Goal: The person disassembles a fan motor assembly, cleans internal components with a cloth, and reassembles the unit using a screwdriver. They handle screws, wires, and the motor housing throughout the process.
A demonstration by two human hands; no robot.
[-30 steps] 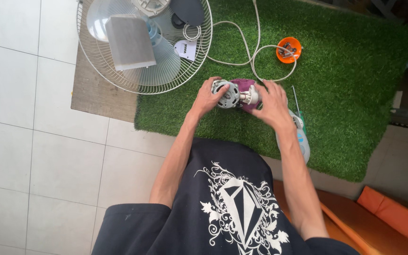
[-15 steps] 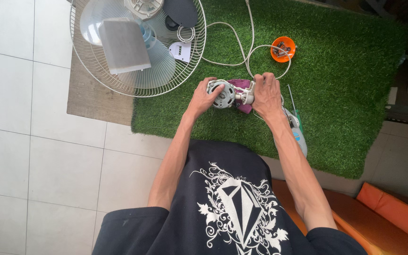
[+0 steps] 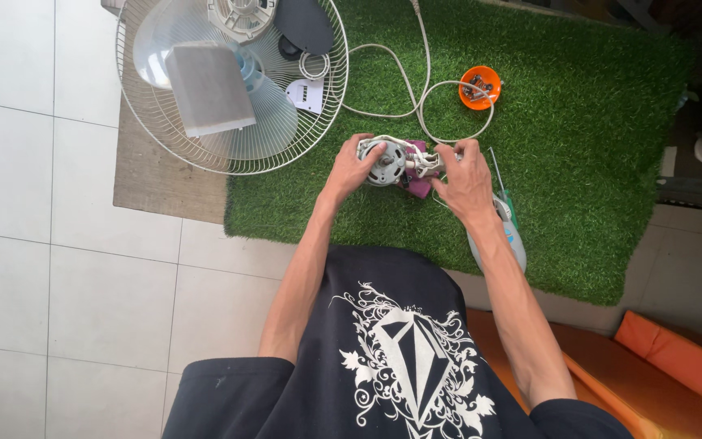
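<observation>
You are over a white tile floor, and a green grass mat fills the upper right of the frame.

In the middle of the frame both your hands meet on a small fan motor. Your left hand has its grip closed around the round metal end, with the thumb up on its face. Your right hand has its grip closed narrow on the other end, where the purple part and the white wires sit. So the motor lies sideways, its long way running left to right across the frame, between your two hands. Both hands touch it; neither one is nearer.

Going outward, a white cord loops from the motor up to the top of the frame. Just right of the loop sits a small orange bowl with little parts in it. Just under your right wrist lies a pale tool with a green bit. In the upper left rests a round wire fan guard, with clear blades and a grey flat piece on it.
</observation>
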